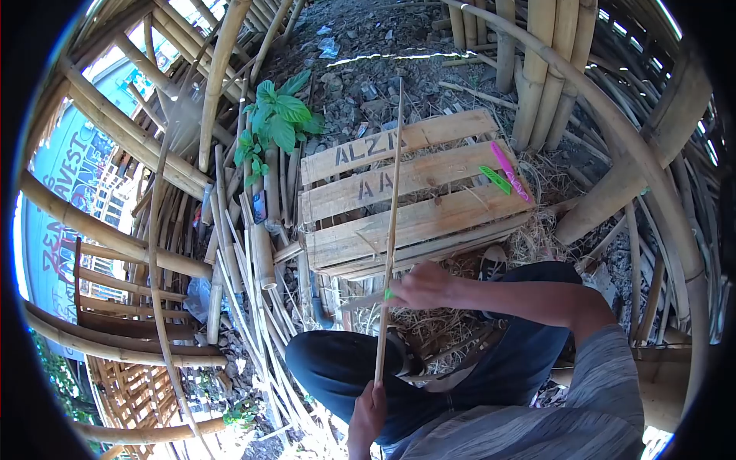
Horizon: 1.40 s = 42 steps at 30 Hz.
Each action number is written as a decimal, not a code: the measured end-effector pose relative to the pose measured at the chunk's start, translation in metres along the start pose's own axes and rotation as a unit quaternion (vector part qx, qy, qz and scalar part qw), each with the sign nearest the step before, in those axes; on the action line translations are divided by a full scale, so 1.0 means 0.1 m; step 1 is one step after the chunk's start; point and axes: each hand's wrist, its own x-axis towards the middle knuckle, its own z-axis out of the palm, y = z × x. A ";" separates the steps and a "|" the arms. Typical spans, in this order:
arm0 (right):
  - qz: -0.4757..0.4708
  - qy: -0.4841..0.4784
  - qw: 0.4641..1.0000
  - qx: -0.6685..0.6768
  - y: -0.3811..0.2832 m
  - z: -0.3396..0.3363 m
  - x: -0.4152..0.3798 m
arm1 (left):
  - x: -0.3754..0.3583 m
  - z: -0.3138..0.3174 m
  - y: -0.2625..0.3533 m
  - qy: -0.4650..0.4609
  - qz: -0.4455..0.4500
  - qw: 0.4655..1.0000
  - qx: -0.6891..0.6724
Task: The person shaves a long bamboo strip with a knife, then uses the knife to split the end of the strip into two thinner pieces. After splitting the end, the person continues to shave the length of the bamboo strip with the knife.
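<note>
A long thin bamboo strip (392,207) runs from near my lap up across the wooden crate. My left hand (368,414) grips its lower end at the bottom of the view. My right hand (425,285) is closed on a knife with a green handle (376,297), whose blade lies against the strip at about mid-length. My knees in dark trousers (345,366) sit under both hands.
A wooden slatted crate (414,222) with stencilled letters lies ahead, with a pink tool (510,170) and a green tool (495,179) on its right end. Bamboo poles (544,69) stand around, split strips (253,284) pile at left, beside a green plant (276,119).
</note>
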 end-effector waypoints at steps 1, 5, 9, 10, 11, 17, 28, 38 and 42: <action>0.019 0.000 0.999 -0.029 0.24 0.18 0.04 | -0.02 -0.02 0.01 -0.002 0.000 1.000 0.001; 0.053 0.062 0.996 -0.026 0.61 0.00 -0.07 | -0.27 -0.20 -0.34 -0.046 -0.050 0.997 -0.039; 0.079 0.052 0.995 -0.002 0.26 -0.10 -0.06 | -0.27 -0.24 -0.08 -0.088 -0.114 0.983 -0.111; 0.057 0.033 0.998 0.010 0.20 -0.13 -0.04 | -0.24 -0.23 -0.04 -0.094 -0.143 0.976 -0.135; 0.041 0.017 0.999 0.009 0.14 -0.14 -0.04 | -0.24 -0.23 -0.05 -0.096 -0.143 0.976 -0.135; 0.093 0.041 0.994 0.038 0.61 -0.18 0.02 | -0.29 -0.03 -0.88 -0.037 0.020 0.987 -0.152; 0.083 -0.046 0.987 0.127 0.16 -0.07 -0.08 | -0.26 -0.13 -0.31 -0.039 -0.092 0.992 -0.081; 0.061 -0.050 0.996 0.045 0.23 -0.10 0.04 | -0.21 -0.09 -0.27 -0.030 -0.101 0.992 -0.069; 0.154 -0.031 0.987 0.039 0.59 -0.09 0.10 | -0.19 -0.11 -0.14 -0.035 -0.087 0.995 -0.041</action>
